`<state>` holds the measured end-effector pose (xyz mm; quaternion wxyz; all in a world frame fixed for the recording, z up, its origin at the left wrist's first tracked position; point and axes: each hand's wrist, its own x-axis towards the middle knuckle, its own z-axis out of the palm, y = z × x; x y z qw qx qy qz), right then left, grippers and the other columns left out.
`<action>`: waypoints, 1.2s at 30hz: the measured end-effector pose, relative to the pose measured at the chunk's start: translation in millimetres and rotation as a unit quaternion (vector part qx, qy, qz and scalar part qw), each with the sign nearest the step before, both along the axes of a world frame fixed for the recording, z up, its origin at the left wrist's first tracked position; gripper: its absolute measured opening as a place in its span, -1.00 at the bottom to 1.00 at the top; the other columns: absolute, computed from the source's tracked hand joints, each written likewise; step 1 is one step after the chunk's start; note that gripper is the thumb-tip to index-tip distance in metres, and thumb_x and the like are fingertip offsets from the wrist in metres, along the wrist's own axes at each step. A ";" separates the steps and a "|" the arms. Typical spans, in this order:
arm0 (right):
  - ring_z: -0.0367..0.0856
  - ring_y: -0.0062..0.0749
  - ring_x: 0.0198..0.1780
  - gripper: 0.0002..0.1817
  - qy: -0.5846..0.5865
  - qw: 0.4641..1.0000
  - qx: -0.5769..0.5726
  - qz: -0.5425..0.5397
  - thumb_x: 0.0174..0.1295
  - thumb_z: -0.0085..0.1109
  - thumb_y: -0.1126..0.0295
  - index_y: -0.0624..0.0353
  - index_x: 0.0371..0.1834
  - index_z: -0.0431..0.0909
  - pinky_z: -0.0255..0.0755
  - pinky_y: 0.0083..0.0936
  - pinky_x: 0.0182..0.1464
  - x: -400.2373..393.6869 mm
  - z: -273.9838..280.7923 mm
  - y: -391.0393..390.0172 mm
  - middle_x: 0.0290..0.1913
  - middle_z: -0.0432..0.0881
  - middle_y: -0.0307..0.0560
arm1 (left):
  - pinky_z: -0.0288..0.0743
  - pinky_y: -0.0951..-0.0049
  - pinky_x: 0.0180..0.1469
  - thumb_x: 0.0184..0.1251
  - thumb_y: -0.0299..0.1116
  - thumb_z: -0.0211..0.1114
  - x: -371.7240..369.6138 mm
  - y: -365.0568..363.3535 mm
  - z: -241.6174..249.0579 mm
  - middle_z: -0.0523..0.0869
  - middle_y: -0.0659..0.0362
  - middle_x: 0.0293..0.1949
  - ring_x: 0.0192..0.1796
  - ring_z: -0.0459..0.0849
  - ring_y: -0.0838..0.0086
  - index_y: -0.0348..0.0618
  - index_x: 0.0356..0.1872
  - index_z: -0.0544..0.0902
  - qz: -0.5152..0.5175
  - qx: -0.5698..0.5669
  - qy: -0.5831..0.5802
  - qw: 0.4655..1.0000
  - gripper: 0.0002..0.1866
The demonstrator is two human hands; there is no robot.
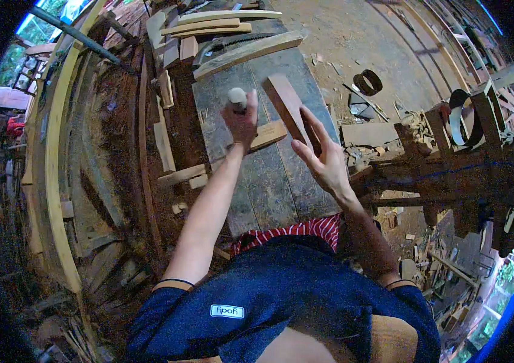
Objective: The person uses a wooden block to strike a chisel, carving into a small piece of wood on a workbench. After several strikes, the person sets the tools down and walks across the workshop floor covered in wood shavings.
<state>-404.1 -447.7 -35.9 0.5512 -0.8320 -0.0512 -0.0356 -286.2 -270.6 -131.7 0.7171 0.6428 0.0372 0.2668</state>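
Observation:
My left hand is closed around an object with a pale rounded top; its lower part is hidden in my fist, and I cannot make out its kind. Just right of that fist, a short light wooden piece lies on the dark workbench. My right hand grips the near end of a reddish-brown wooden block, thumb on one side and fingers on the other. The block is tilted, and its far end is slightly blurred.
Across the bench's far end lie a long curved wooden piece, a saw blade and several wooden strips. Long timbers run along the left. Round metal bands and scraps lie on the floor to the right, near a wooden frame.

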 end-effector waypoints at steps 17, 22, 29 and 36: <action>0.68 0.12 -0.27 -0.19 -0.085 0.944 -0.304 0.097 0.15 0.34 0.22 -0.22 0.54 0.30 0.56 -0.12 -0.22 35.6 68.7 37.7 -0.21 0.66 0.15 | 0.43 0.38 -0.46 0.32 -0.27 0.44 1.7 -0.3 -61.7 0.61 0.26 -0.55 -0.51 0.59 0.50 -0.19 -0.39 0.58 -0.064 0.147 -0.026 0.987 -0.75; 0.69 0.14 -0.21 -0.21 -0.177 0.972 -0.149 0.035 0.14 0.32 0.22 -0.29 0.53 0.32 0.57 -0.13 -0.16 22.9 70.3 42.7 -0.14 0.69 0.14 | 0.42 0.39 -0.47 0.32 -0.28 0.43 1.5 1.0 -63.4 0.61 0.27 -0.55 -0.52 0.58 0.50 -0.18 -0.40 0.57 -0.072 0.148 -0.021 0.986 -0.75; 0.72 0.10 -0.13 -0.23 -0.077 0.969 -0.224 0.072 0.23 0.30 0.19 -0.19 0.55 0.28 0.58 -0.17 -0.09 22.1 67.2 42.7 -0.05 0.71 0.16 | 0.40 0.40 -0.49 0.31 -0.29 0.43 -7.2 -1.9 -59.2 0.59 0.27 -0.55 -0.53 0.56 0.51 -0.17 -0.41 0.56 -0.072 0.131 -0.016 0.989 -0.76; 0.60 -0.10 0.31 -0.26 -0.063 0.996 0.064 0.008 0.34 0.30 0.13 -0.13 0.57 0.24 0.44 -0.32 0.31 19.4 20.3 16.3 0.38 0.51 0.21 | 0.38 0.42 -0.51 0.31 -0.29 0.42 -9.9 15.0 11.7 0.58 0.28 -0.55 -0.54 0.55 0.52 -0.15 -0.42 0.55 -0.022 -0.048 0.036 0.998 -0.76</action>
